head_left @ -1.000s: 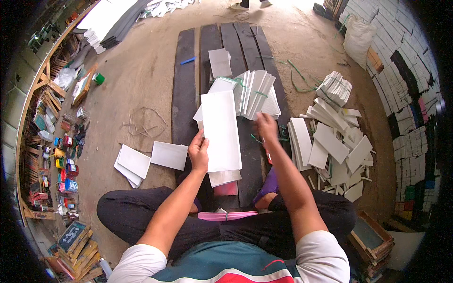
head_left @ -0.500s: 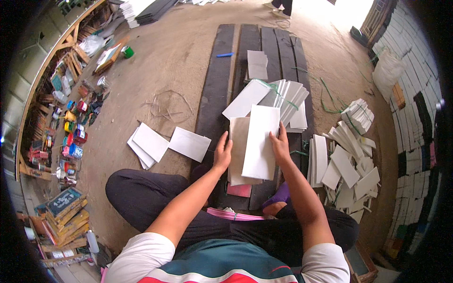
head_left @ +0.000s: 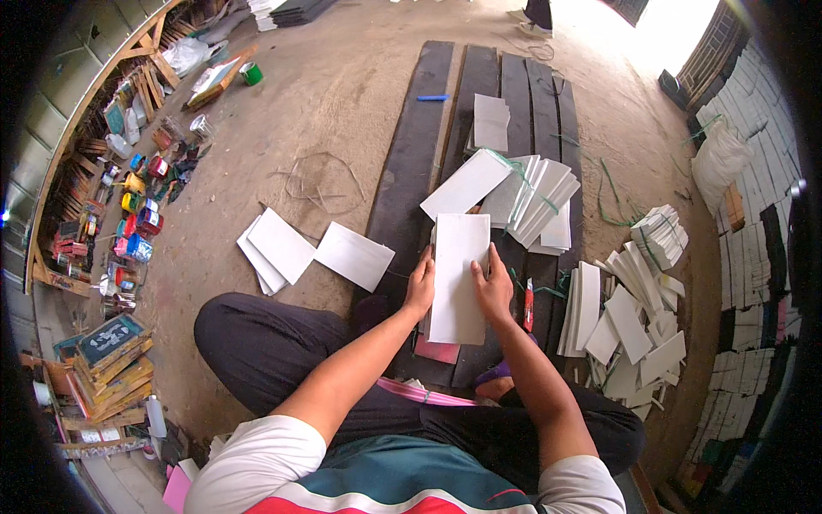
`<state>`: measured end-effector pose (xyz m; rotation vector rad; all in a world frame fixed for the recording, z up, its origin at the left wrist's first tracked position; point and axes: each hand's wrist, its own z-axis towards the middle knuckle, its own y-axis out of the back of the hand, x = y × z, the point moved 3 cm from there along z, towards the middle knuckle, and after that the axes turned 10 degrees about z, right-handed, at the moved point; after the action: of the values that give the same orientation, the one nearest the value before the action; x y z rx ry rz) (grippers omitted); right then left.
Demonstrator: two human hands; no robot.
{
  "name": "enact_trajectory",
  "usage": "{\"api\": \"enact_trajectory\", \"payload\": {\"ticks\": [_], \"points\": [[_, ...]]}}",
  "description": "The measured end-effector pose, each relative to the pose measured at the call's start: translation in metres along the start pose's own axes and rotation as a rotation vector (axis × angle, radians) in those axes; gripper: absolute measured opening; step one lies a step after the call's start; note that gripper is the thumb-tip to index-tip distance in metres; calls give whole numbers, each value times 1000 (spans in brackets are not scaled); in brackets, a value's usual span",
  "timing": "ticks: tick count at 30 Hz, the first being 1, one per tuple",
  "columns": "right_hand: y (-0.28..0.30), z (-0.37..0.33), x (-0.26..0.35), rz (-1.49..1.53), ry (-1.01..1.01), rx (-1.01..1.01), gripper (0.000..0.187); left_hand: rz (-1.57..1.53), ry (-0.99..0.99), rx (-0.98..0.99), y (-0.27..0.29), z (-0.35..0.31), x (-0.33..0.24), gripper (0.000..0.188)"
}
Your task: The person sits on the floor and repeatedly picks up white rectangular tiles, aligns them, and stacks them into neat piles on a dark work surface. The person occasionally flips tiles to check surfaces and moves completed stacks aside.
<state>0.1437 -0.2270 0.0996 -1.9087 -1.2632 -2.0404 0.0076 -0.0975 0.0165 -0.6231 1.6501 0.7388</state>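
Observation:
Between my palms is a stack of white rectangular sheets, upright lengthwise in front of me. My left hand presses along its left edge. My right hand grips the right edge, its thumb near the top face. The sheets under the top one are almost wholly hidden. A pink piece shows below the stack's near end. Just right of my right hand lies a red cutter knife. Beyond the stack are a loose white sheet and a fanned bundle of white sheets with green string.
Long dark planks lie before me, carrying a blue strip and a small grey-white stack. White sheets rest on the floor at left. Piled offcuts lie right. Paint pots stand far left; a person's legs show at the back.
The offset top sheet now lies squared over the greyish sheet beneath it, with my hands closer together. The red cutter knife has come into sight. The whole view has shifted slightly.

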Motion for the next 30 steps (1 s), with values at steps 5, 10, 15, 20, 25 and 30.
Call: {"api": "enact_trajectory", "payload": {"ticks": [5,10,15,20,25,30], "points": [[-4,0,-14,-179,68,-99,64,-50,13,21,-2,-4,-11,58],[-9,-1,-22,-136,49,-125,64,-51,-36,20,-4,-4,-5,59],[-4,-4,-4,-113,34,-172,59,-3,-66,-6,-4,2,-11,71],[7,42,-18,56,63,-193,41,177,-79,15,-3,6,-27,93],[2,152,-57,242,-81,-166,40,158,-60,4,-5,3,-27,92],[-40,240,-85,155,-252,-126,59,141,-57,19,-5,0,-32,91]]}}
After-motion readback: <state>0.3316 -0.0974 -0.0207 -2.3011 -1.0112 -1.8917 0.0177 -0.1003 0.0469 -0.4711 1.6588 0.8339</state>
